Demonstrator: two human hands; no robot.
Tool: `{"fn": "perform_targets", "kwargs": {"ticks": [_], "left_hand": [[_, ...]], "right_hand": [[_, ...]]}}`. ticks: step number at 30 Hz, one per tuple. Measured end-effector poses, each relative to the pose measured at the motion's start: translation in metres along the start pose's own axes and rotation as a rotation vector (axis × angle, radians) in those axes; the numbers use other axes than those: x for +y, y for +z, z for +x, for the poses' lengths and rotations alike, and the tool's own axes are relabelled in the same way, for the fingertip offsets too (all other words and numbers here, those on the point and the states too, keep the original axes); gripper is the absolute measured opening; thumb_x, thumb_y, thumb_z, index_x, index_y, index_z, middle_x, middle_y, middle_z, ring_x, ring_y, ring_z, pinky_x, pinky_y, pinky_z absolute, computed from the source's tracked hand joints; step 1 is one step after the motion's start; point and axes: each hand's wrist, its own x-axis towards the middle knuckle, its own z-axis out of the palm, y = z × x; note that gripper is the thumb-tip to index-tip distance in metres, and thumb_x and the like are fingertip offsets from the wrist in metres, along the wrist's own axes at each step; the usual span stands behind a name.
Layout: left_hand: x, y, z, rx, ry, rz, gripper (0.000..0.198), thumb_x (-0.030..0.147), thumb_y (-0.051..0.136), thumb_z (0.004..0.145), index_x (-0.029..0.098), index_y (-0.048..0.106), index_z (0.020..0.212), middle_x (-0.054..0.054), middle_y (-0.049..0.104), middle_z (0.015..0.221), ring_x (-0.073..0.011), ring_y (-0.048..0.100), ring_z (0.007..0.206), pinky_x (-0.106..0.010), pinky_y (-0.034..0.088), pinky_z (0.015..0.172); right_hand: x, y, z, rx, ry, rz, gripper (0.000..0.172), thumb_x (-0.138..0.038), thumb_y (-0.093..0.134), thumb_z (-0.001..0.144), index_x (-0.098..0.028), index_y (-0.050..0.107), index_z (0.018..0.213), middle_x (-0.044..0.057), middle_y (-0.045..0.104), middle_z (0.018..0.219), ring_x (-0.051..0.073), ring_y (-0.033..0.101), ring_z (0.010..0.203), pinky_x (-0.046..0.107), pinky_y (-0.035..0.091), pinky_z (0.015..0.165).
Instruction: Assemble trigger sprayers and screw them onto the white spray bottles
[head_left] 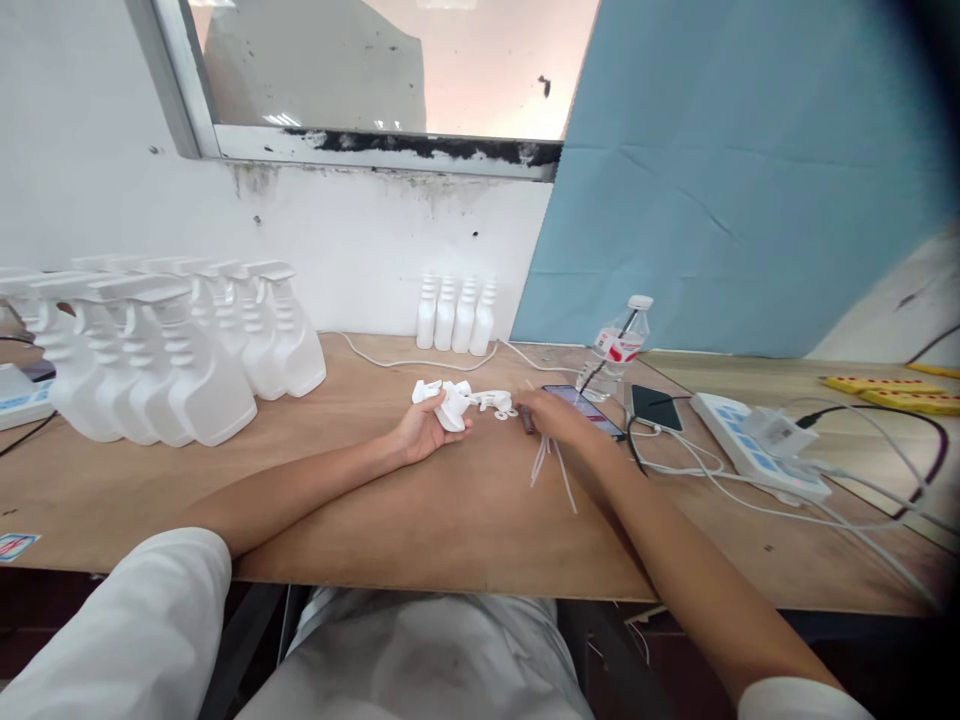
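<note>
Plywood table (pixel 420 520) seen from above. Mid-table, the left hand (pixel 421 428) curls palm-up around a white plastic trigger spray head (pixel 452 406). Just beside it, the right hand (pixel 559 418) lies knuckles-up and appears to pinch thin clear plastic dip tubes (pixel 551 468), though its fingertips are blurred. This looks like the tube-fitting step, and joining the parts calls for aiming one tube end into the head's socket. A row of white trigger spray bottles (pixel 172 365) stands at left.

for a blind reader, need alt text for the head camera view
The person's left hand holds a white plastic spray trigger head and the right hand touches thin clear plastic tubes on a brown wooden workbench. Rows of white plastic spray bottles stand at left, a white power strip at right.
</note>
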Motion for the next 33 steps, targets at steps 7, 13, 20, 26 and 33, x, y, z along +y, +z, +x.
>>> {"fn": "perform_targets", "kwargs": {"ticks": [7, 13, 20, 26, 33], "left_hand": [[0.007, 0.009, -0.005, -0.002, 0.022, 0.056, 0.033, 0.05, 0.059, 0.083, 0.019, 0.047, 0.081, 0.003, 0.051, 0.06, -0.008, 0.041, 0.036, -0.022, 0.033, 0.038], [0.001, 0.01, -0.006, 0.072, 0.14, 0.27, 0.042, 0.044, 0.075, 0.071, 0.02, 0.041, 0.08, 0.01, 0.044, 0.055, -0.0032, 0.031, 0.029, -0.018, 0.025, 0.032], [-0.004, 0.008, -0.003, 0.137, 0.219, 0.325, 0.048, 0.038, 0.08, 0.066, 0.02, 0.043, 0.091, 0.01, 0.048, 0.055, -0.0036, 0.035, 0.03, -0.018, 0.028, 0.032], [-0.005, 0.008, -0.002, 0.126, 0.221, 0.333, 0.045, 0.039, 0.08, 0.068, 0.018, 0.047, 0.09, 0.008, 0.05, 0.056, -0.0043, 0.037, 0.032, -0.019, 0.031, 0.033], [-0.006, 0.008, -0.001, 0.095, 0.262, 0.334, 0.041, 0.04, 0.078, 0.07, 0.017, 0.049, 0.088, 0.006, 0.052, 0.057, -0.005, 0.041, 0.034, -0.019, 0.033, 0.033]], "right_hand": [[0.0, -0.009, 0.006, -0.078, -0.133, -0.093, 0.023, -0.001, 0.047, 0.072, -0.018, 0.063, 0.077, 0.009, 0.067, 0.085, 0.022, 0.059, 0.089, 0.031, 0.039, 0.082], [-0.05, -0.021, 0.0, 0.406, 0.003, 0.315, 0.009, -0.024, 0.056, 0.081, -0.021, 0.047, 0.079, 0.001, 0.058, 0.074, 0.016, 0.054, 0.066, 0.029, 0.042, 0.067], [-0.121, -0.017, -0.01, 0.22, 0.023, 0.972, 0.025, -0.045, 0.062, 0.083, -0.021, 0.057, 0.081, 0.001, 0.064, 0.065, 0.017, 0.062, 0.056, 0.032, 0.05, 0.059], [-0.125, -0.01, -0.011, 0.222, 0.002, 0.824, 0.022, -0.043, 0.061, 0.082, -0.022, 0.062, 0.076, 0.0, 0.063, 0.063, 0.017, 0.063, 0.059, 0.031, 0.05, 0.063], [-0.122, -0.001, -0.013, 0.256, -0.144, 0.494, 0.017, -0.034, 0.054, 0.087, -0.024, 0.064, 0.077, 0.002, 0.067, 0.071, 0.019, 0.063, 0.069, 0.033, 0.048, 0.071]]}}
